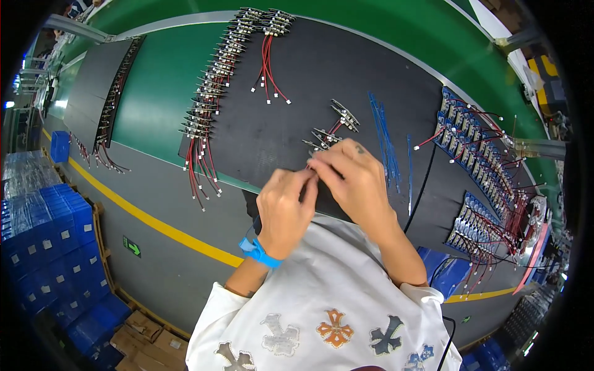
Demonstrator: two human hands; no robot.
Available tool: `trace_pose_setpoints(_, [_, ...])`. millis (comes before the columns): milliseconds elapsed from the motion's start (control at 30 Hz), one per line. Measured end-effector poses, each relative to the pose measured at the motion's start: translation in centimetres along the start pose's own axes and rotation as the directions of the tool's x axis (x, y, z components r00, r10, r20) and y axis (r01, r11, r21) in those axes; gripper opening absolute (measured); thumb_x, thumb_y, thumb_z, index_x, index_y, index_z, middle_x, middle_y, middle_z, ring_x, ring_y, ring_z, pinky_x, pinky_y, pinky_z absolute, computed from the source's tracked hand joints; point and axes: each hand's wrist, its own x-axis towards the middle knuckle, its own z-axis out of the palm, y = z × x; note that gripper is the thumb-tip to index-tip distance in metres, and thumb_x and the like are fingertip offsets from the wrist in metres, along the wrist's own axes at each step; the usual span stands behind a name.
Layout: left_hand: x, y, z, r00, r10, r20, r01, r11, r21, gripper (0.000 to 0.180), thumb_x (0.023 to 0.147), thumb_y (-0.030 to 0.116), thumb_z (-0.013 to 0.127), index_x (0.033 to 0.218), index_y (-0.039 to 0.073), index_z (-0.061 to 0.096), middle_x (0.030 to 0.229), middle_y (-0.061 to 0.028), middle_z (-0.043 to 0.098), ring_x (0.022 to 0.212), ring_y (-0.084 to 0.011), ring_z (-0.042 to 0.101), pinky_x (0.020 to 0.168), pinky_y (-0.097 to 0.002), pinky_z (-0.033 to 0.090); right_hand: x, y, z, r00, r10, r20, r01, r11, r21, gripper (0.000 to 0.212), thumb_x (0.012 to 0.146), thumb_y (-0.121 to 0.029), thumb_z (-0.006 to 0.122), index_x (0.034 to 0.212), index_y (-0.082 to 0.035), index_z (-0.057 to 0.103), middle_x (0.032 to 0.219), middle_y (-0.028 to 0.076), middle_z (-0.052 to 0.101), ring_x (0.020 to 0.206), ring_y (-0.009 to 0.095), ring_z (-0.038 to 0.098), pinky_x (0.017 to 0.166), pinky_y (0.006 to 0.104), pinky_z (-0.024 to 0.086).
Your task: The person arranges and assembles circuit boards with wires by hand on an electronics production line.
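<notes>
My left hand [286, 201] and my right hand [352, 176] meet over the near edge of the black mat. Both are closed, thumbs and fingertips pinched together at one spot. A trace of dark red shows there, but the fingers hide what they hold. Just beyond the fingertips lie small circuit boards [323, 138] with short red and black wires. Another small group of boards [345, 115] rests slightly farther off. To the right of my right hand lies a loose bunch of thin blue strips [385, 139], resembling cable ties. A blue band circles my left wrist.
A long row of wired boards [213, 80] runs along the mat's left side, with another cluster [277, 23] at the far edge. Blue boards [473, 139] with red leads fill the right side. Blue crates [52, 241] are stacked on the floor at left.
</notes>
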Motion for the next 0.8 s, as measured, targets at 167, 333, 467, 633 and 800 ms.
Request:
trace_pose_setpoints(167, [0.8, -1.1, 0.8, 0.993, 0.025, -0.117, -0.016, 0.997, 0.078, 0.007, 0.077, 0.005, 0.072, 0.082, 0.005, 0.066, 0.08, -0.0054, 0.063, 0.077, -0.0256, 0.056, 0.068, -0.0374, 0.043, -0.4, 1.6, -1.3, 0.957, 0.281, -0.071, -0.277, 0.959, 0.063, 0.012, 0.078, -0.006, 0.071, 0.088, -0.002, 0.066, 0.086, 0.01, 0.064, 0.065, 0.024, 0.062, 0.056, 0.0344, 0.049])
trace_pose_setpoints(333, [0.6, -1.8, 1.3, 0.992, 0.019, -0.126, 0.005, 0.983, 0.184, 0.008, 0.077, 0.009, 0.073, 0.083, 0.008, 0.067, 0.088, -0.0027, 0.062, 0.083, -0.0237, 0.054, 0.074, -0.0354, 0.039, -1.4, 2.5, -0.5, 0.972, 0.233, 0.024, -0.233, 0.972, 0.015, 0.02, 0.076, -0.009, 0.073, 0.093, -0.005, 0.064, 0.102, 0.007, 0.062, 0.067, 0.024, 0.064, 0.057, 0.0351, 0.051])
trace_pose_setpoints(467, [0.4, -1.9, 1.5, 0.996, 0.014, -0.092, 0.005, 0.979, 0.204, 0.011, 0.075, 0.012, 0.075, 0.083, 0.008, 0.068, 0.089, -0.0025, 0.062, 0.085, -0.0231, 0.054, 0.074, -0.0354, 0.039, -1.7, 3.0, 0.6, 0.984, 0.175, -0.016, -0.176, 0.982, -0.071, 0.019, 0.077, -0.008, 0.072, 0.093, -0.004, 0.065, 0.105, 0.006, 0.06, 0.071, 0.025, 0.065, 0.058, 0.0372, 0.051])
trace_pose_setpoints(633, [0.3, -2.0, 1.7, 0.996, 0.056, -0.073, -0.04, 0.976, 0.212, 0.018, 0.074, 0.018, 0.076, 0.089, 0.01, 0.068, 0.092, -0.0011, 0.06, 0.087, -0.0225, 0.053, 0.074, -0.0368, 0.037, -1.8, 3.0, 0.6, 0.983, 0.184, -0.022, -0.184, 0.982, -0.04, 0.013, 0.078, -0.008, 0.071, 0.089, -0.002, 0.067, 0.101, 0.006, 0.061, 0.07, 0.025, 0.065, 0.057, 0.0358, 0.05])
trace_pose_setpoints(800, [0.7, -1.0, 2.0, 0.996, 0.061, -0.06, -0.046, 0.973, 0.226, 0.023, 0.072, 0.02, 0.078, 0.089, 0.008, 0.068, 0.092, -0.0018, 0.06, 0.086, -0.0221, 0.053, 0.075, -0.0356, 0.038, -1.7, 3.1, 0.9, 0.98, 0.186, -0.072, -0.188, 0.982, -0.013, 0.012, 0.079, -0.008, 0.071, 0.089, -0.002, 0.068, 0.095, 0.006, 0.062, 0.07, 0.025, 0.064, 0.058, 0.0368, 0.05])
